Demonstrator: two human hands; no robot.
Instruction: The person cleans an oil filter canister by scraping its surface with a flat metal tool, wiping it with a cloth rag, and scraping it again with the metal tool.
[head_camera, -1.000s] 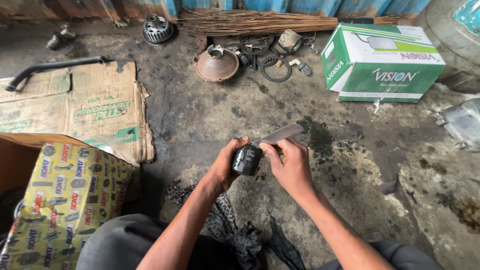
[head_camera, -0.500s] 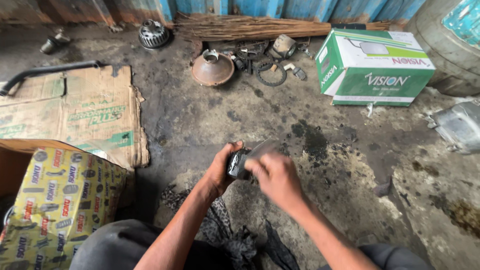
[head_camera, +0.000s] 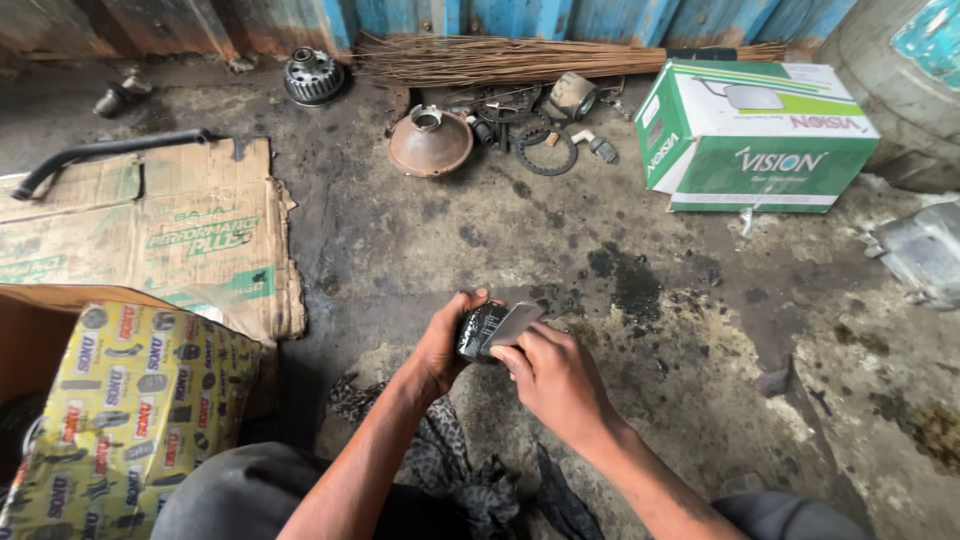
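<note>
My left hand (head_camera: 442, 345) grips a small black round part (head_camera: 480, 330) from the left side, low over the stained concrete floor. My right hand (head_camera: 553, 375) holds a flat grey metal strip (head_camera: 512, 325) laid against the top of that black part. Both forearms reach in from the bottom of the view. A dark patterned rag (head_camera: 455, 465) lies under my arms, near my grey trouser leg (head_camera: 235, 495).
A yellow printed carton (head_camera: 135, 405) stands at lower left beside flattened cardboard (head_camera: 165, 235). A green and white box (head_camera: 755, 140) sits at upper right. A rusty dome-shaped part (head_camera: 430, 142), gears and rings, a broom (head_camera: 540, 60) and a black pipe (head_camera: 105, 155) line the back.
My right hand has swung the grey strip from pointing up and to the right down onto the black part. Both hands stay in the same spot; the view has shifted slightly.
</note>
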